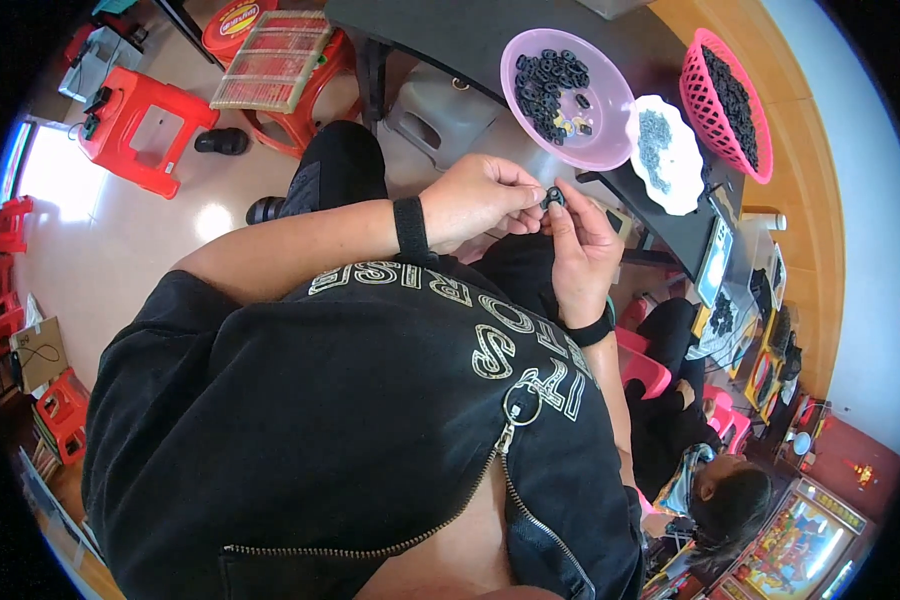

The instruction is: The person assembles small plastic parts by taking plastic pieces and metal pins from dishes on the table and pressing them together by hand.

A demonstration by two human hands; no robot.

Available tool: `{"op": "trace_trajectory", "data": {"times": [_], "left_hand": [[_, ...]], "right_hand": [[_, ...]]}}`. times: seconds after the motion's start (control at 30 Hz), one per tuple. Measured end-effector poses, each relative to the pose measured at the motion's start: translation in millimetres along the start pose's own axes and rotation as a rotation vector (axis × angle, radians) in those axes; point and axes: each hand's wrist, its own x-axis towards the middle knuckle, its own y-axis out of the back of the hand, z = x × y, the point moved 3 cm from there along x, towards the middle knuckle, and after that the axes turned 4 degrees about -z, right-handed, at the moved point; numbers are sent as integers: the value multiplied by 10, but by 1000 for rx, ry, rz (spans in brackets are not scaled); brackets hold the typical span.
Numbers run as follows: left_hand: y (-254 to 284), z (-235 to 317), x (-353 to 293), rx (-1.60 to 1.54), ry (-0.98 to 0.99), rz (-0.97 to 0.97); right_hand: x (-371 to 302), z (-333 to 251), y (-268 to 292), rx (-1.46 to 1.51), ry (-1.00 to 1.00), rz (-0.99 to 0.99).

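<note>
In front of my chest, my left hand and my right hand meet at a small black ring-like part. The right thumb and fingers grip the part. My left thumb and forefinger are pinched together right against its edge; whatever they hold, if anything, is too small to make out. Beyond my hands, a lilac plastic bowl holds many similar black parts. Beside it a white scalloped dish contains small silvery pieces.
A pink basket full of black parts stands at the right of the dark table. Red stools are on the floor at left, one topped by a woven mat. Another person sits at lower right.
</note>
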Motion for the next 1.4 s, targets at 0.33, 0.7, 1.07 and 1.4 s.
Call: {"op": "trace_trajectory", "data": {"times": [0.33, 0.7, 1.07, 1.4], "left_hand": [[60, -60, 56, -46, 23, -27], [53, -79, 48, 0, 83, -27], [102, -83, 48, -22, 131, -84], [103, -79, 37, 129, 83, -54]], "right_hand": [[50, 61, -47, -68, 73, -4], [44, -7, -32, -330, 126, 10], [6, -50, -27, -303, 152, -25], [-21, -159, -32, -471, 161, -58]]}}
